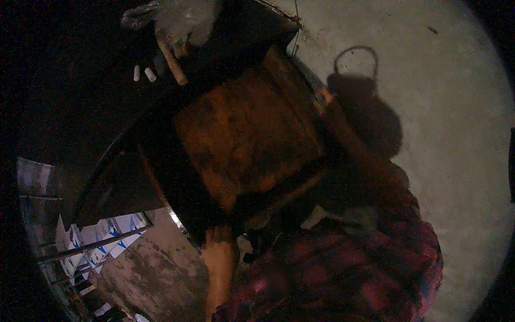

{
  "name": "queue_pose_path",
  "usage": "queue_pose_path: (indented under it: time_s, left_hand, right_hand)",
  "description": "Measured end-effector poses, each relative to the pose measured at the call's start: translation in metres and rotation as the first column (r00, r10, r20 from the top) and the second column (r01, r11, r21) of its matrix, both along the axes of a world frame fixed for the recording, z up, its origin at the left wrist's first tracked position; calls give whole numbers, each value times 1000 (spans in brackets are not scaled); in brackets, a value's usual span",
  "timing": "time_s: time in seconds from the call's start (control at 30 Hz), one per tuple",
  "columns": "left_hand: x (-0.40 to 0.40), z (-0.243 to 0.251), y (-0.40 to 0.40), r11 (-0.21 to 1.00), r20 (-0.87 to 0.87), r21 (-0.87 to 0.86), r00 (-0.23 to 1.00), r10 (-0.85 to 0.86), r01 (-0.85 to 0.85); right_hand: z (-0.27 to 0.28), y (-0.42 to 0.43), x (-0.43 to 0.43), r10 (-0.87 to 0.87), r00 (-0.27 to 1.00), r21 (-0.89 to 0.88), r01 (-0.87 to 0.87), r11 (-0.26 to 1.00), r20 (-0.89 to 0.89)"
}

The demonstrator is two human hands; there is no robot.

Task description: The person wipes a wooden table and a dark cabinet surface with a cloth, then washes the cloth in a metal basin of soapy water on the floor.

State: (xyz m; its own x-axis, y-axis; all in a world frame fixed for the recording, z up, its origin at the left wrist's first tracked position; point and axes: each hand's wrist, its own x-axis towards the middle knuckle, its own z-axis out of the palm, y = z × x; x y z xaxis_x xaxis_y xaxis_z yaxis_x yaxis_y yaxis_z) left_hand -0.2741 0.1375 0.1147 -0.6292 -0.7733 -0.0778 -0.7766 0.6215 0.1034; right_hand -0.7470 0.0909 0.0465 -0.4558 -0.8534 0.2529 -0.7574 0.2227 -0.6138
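A dark, box-like frame with a rusty-brown inner panel (249, 137) lies slanted before me; the dim light hides what it is exactly. My left hand (219, 245) has its fingers curled over the near left corner of this frame. At the right-hand edge, my right hand (325, 100) grips the frame's side, its fingers partly lost in shadow. Beyond the far left side, a wooden stick (173, 60) rests with one end under a pale crumpled cloth or bag (189, 20). Beside the stick lie two short white pieces (149, 74), like chalk.
A pale wall or floor surface (450, 120) on the right bears my shadow. At the lower left are a stained brown floor (153, 265), a dark metal bar (100, 243) and white sheets or boxes with blue marks (128, 229). A thin wire hangs at the top.
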Motion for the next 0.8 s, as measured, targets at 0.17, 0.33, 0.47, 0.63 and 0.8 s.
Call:
queue_pose_path:
  time_s: [0.17,0.33,0.47,0.63,0.8]
  left_hand:
    - [1,-6,-1,1000,29,3,1000,-11,11]
    - [4,1,-3,999,55,28,998,30,-31]
    - [-4,3,-1,999,48,31,999,7,-8]
    - [5,-12,-1,999,36,-3,999,-32,32]
    - [9,-5,0,1000,50,-12,999,0,0]
  right_hand:
    - [17,-127,-18,-73,981,-274,22,962,-178]
    - [5,15,31,-49,985,13,48,999,167]
    - [15,64,44,-185,927,79,169,983,327]
    - [8,9,15,-51,990,-244,17,970,-132]
    - [-11,71,43,-7,998,-41,5,999,-68]
